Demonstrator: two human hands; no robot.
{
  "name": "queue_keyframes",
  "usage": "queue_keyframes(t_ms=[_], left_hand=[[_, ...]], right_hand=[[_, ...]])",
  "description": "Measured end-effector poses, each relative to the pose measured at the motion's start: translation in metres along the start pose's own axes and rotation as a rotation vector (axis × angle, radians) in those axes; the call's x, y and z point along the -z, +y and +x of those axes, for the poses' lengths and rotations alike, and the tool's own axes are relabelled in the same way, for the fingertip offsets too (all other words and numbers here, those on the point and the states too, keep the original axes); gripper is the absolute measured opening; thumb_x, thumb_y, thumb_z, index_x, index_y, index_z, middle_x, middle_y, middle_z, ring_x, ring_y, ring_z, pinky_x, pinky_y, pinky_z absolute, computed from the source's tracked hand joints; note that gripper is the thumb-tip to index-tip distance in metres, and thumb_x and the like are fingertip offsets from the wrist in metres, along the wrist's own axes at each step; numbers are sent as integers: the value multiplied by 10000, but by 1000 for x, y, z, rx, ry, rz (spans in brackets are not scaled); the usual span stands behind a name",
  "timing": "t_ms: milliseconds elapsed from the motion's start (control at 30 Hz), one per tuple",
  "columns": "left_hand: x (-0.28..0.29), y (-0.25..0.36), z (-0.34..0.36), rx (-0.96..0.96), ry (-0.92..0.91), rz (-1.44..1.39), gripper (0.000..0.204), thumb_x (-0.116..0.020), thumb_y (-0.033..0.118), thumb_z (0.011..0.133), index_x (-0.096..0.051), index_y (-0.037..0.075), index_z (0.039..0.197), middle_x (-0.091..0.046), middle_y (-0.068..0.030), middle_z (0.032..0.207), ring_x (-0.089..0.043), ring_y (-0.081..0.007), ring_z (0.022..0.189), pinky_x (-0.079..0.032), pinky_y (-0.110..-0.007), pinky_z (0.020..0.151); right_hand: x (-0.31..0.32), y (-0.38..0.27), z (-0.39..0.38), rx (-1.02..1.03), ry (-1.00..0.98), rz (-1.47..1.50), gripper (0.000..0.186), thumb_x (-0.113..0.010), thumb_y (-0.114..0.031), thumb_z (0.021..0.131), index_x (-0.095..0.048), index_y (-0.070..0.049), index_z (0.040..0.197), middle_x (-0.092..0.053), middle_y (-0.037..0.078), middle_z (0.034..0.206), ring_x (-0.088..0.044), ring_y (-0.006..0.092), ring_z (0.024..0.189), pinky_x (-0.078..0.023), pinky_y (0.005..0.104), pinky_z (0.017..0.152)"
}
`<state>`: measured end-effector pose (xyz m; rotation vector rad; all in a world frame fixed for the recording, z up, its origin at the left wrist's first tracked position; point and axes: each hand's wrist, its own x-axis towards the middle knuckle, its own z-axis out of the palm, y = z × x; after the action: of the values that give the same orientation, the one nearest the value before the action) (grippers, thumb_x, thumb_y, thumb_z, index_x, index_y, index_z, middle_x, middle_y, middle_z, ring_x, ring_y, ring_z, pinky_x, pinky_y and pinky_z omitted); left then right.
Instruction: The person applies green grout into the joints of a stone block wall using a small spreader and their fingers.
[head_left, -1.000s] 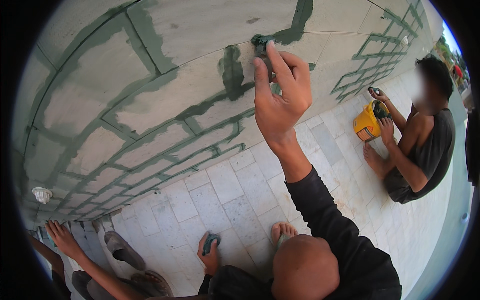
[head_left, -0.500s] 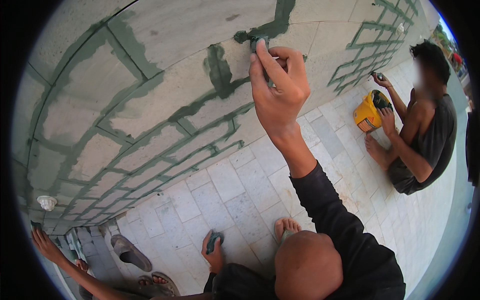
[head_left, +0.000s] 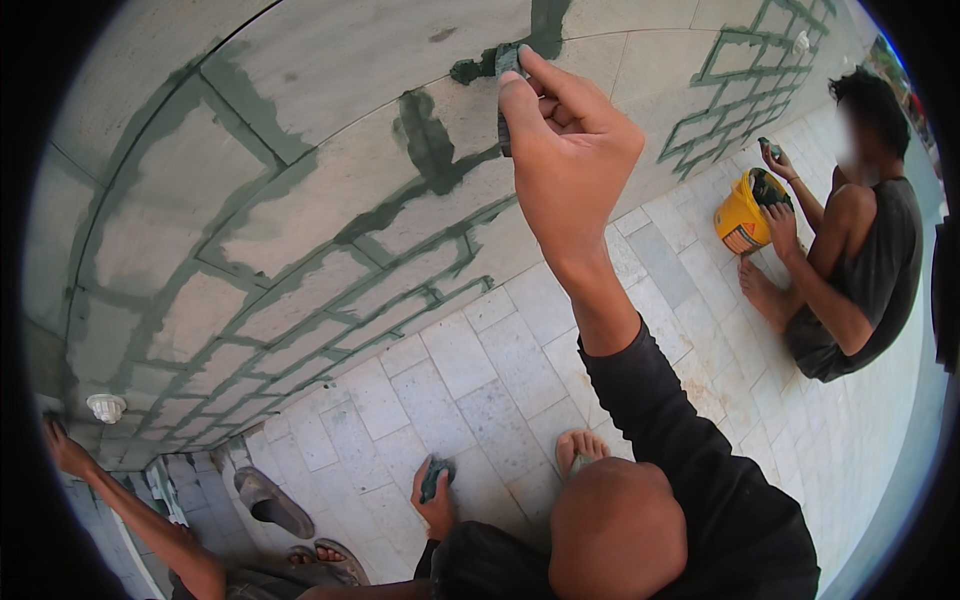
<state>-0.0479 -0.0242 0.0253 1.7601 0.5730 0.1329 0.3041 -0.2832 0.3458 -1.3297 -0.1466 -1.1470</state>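
My right hand (head_left: pixel 572 150) is raised to the tiled wall (head_left: pixel 330 70), thumb and fingers pinching a small flat spreader (head_left: pixel 509 62) coated in dark green grout. The spreader is at a joint, beside a thick dab of wet green grout (head_left: pixel 466 71); whether its edge touches the wall I cannot tell. Below it, a broad green smear (head_left: pixel 427 140) runs down between tiles. Low over the floor, my left hand (head_left: pixel 437 508) is closed round a lump of dark green grout (head_left: pixel 436 478), which shows between thumb and fingers.
On the right a co-worker (head_left: pixel 865 250) squats by a yellow bucket (head_left: pixel 742 222) of green grout, one hand at its rim, the other holding something dark. Another person's arm (head_left: pixel 140 520) reaches the wall at far left. A sandal (head_left: pixel 272 502) lies on the pale tiled floor (head_left: pixel 450 350).
My right hand has turned, so more of the spreader shows along the joint. The co-worker on the right has drawn a hand back from the wall. My left hand still holds its grout.
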Motion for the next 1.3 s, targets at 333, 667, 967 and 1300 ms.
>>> queue_keyframes(t_ms=[333, 667, 967, 1300], left_hand=[[1, -19, 2, -65, 38, 2, 405, -762, 51, 958, -674, -74, 1333, -745, -152, 1207, -702, -214, 1089, -539, -344, 1006], [-2, -18, -1, -63, 69, -4, 369, -757, 50, 963, -691, -74, 1304, -746, -154, 1218, -702, -222, 1098, -537, -342, 1011], [0, -9, -5, -56, 81, 75, 330, -706, 96, 1003, -693, -81, 1281, -755, -160, 1189, -715, -234, 1094, -561, -366, 1006], [10, 19, -16, -40, 167, 71, 311, -691, 100, 1012, -696, -96, 1253, -758, -172, 1180, -721, -241, 1076, -578, -376, 983]], right_hand=[[-19, -18, -30, -176, -221, 148, 242, -749, 30, 914, -779, 73, 1151, -709, 73, 914, -625, 57, 719, -503, 217, 591], [6, 40, 2, 508, 58, -320, 314, -805, 7, 904, -795, -20, 1216, -705, 89, 989, -641, 124, 755, -513, 250, 644], [15, 20, 7, 30, 105, 15, 225, -763, -27, 892, -803, 47, 1100, -683, 77, 797, -578, 114, 655, -469, 258, 596], [-11, -11, -10, -237, -166, 186, 217, -757, -40, 927, -793, 76, 1106, -698, 47, 738, -604, 56, 619, -503, 226, 548]])
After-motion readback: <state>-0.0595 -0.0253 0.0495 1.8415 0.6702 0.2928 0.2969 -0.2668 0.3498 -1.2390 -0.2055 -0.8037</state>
